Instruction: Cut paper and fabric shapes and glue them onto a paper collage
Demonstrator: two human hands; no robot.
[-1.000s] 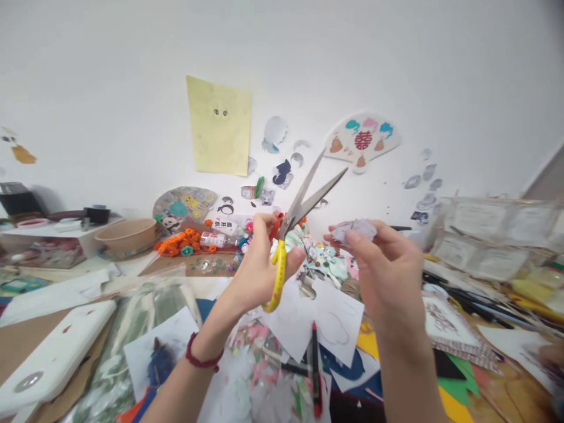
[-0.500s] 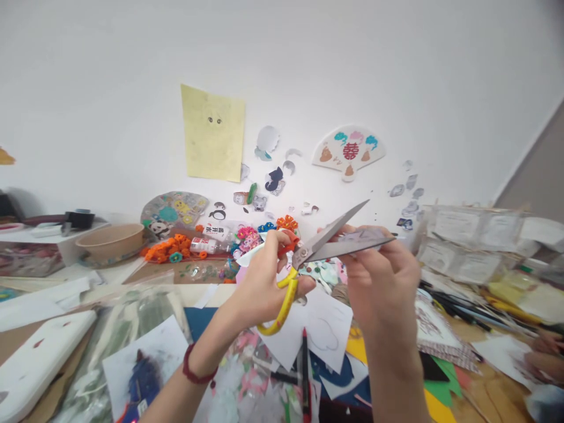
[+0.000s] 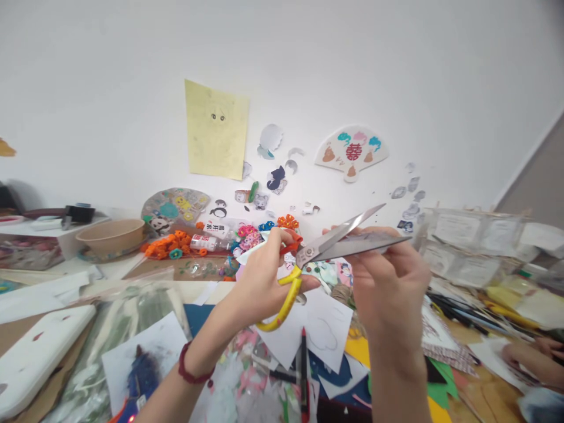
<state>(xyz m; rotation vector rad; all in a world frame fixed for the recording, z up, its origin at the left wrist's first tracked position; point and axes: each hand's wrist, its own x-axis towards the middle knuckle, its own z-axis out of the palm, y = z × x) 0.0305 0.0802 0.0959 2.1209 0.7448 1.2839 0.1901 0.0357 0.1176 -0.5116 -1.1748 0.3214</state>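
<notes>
My left hand (image 3: 262,279) grips a pair of scissors (image 3: 311,252) by handles that look yellow and red, a dark red band round the wrist. Their long metal blades are spread apart and point right, toward my right hand (image 3: 390,273). My right fingers are closed on a small greyish paper piece (image 3: 366,235), lying between or just behind the blades; the blades partly cover it, so its outline cannot be made out. Below the hands lie white paper sheets (image 3: 326,332), one with a faint pencil outline, and a dark marker with a red tip (image 3: 304,370).
Crafts and scraps crowd the table: a tan bowl (image 3: 110,238), orange fuzzy flowers (image 3: 171,244), a clear bottle (image 3: 209,242) and a blue glue gun (image 3: 143,376) on paper. Another person's hand (image 3: 529,361) is at the far right. Cutouts and a fan (image 3: 335,155) hang on the wall.
Both hands and the scissors have shifted slightly right. The blades look a little closer together. The other person's hand at far right has moved left, further into view.
</notes>
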